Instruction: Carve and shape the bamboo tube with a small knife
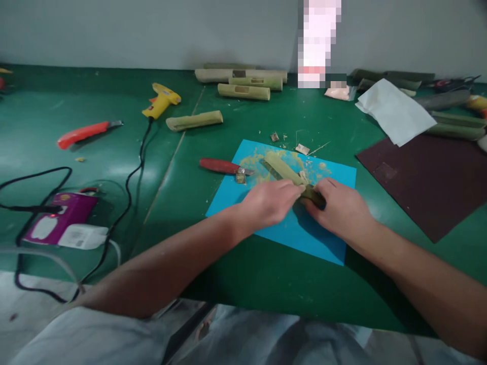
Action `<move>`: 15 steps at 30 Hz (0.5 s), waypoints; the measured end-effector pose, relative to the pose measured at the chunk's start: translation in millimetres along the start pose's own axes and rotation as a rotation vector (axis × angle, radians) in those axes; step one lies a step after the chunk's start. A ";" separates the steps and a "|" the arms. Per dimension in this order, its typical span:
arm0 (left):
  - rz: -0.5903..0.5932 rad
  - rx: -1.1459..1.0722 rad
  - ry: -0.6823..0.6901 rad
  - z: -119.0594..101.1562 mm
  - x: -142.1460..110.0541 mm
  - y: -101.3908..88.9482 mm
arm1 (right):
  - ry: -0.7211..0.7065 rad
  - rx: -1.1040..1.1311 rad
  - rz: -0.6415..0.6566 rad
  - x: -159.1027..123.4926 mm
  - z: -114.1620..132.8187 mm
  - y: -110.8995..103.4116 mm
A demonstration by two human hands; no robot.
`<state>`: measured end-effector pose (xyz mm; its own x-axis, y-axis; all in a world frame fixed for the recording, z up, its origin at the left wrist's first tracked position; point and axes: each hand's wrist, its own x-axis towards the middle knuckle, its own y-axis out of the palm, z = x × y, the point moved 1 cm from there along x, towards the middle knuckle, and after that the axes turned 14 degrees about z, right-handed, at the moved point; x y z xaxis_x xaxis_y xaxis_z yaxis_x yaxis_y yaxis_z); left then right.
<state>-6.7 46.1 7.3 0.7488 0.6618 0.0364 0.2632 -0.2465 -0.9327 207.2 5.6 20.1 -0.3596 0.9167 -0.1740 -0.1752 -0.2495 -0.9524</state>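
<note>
Over the blue sheet [304, 233], a pale green bamboo piece [281, 166] lies slantwise, its far end pointing up and to the left. My right hand [342, 205] is closed round its near end, where the bamboo looks darker. From the other side, my left hand [272, 201] has its fingers bent and pressed against the bamboo close to the right thumb; whether anything else is between those fingers is hidden. Yellowish dust [258, 159] and shavings surround the bamboo. A red-handled knife [220, 166] rests partly on the sheet's left edge, beside a small square chip [240, 178].
Left on the green table are a yellow glue gun [162, 101], a red utility knife [85, 134] and a purple power strip [64, 218] with cables. Bamboo tubes [243, 92] lie at the back. White paper [395, 112] overlaps a dark brown sheet [429, 187] on the right.
</note>
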 end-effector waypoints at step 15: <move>-0.157 0.009 -0.151 5.2 3.9 0.2 | 0.004 0.029 0.013 2.3 -1.6 0.3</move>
<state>-6.9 52.3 5.5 0.5995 0.7902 0.1276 0.3634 -0.1266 -0.9230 207.7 8.2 19.0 -0.3586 0.9144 -0.1877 -0.1967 -0.2706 -0.9424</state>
